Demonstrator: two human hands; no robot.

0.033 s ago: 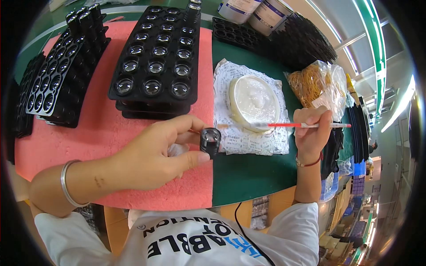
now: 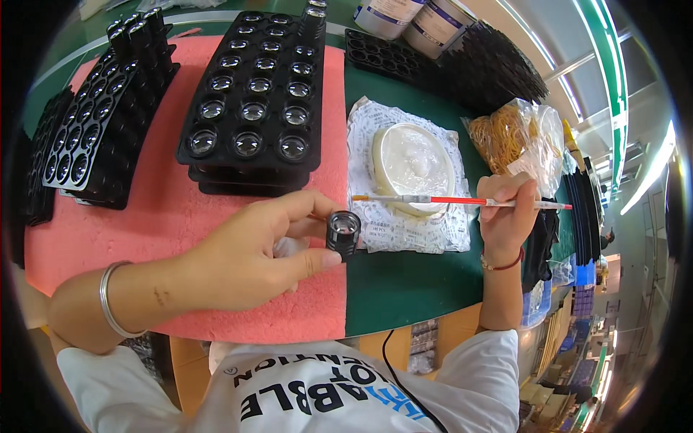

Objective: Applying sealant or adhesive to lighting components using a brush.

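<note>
My left hand (image 2: pixel 263 242) is closed on a short black ribbed cylinder (image 2: pixel 343 234) with a round clear lens at its top, held upright between thumb and fingers. Something whitish shows behind those fingers; its kind is unclear. A thin paintbrush (image 2: pixel 447 200) with a red and clear handle is pinched in my right hand (image 2: pixel 509 216). The brush lies level, its brown tip just above and apart from the cylinder. Beneath the brush is a round whitish dish (image 2: pixel 379 162) of clear, glossy stuff, standing on a printed paper-covered pad (image 2: pixel 368 130).
Black trays (image 2: pixel 249 162) of lens-topped cylinders stand on a pink foam mat (image 2: pixel 216 231), with more trays (image 2: pixel 94 137) farther left. At the back are tins (image 2: pixel 437 27) and an unfilled black tray (image 2: pixel 382 54). A bag of rubber bands (image 2: pixel 516 137) lies at the right.
The brush tip has moved slightly up, away from the cylinder's lens, and shows sharply where it was blurred. My left hand and the cylinder have barely moved.
</note>
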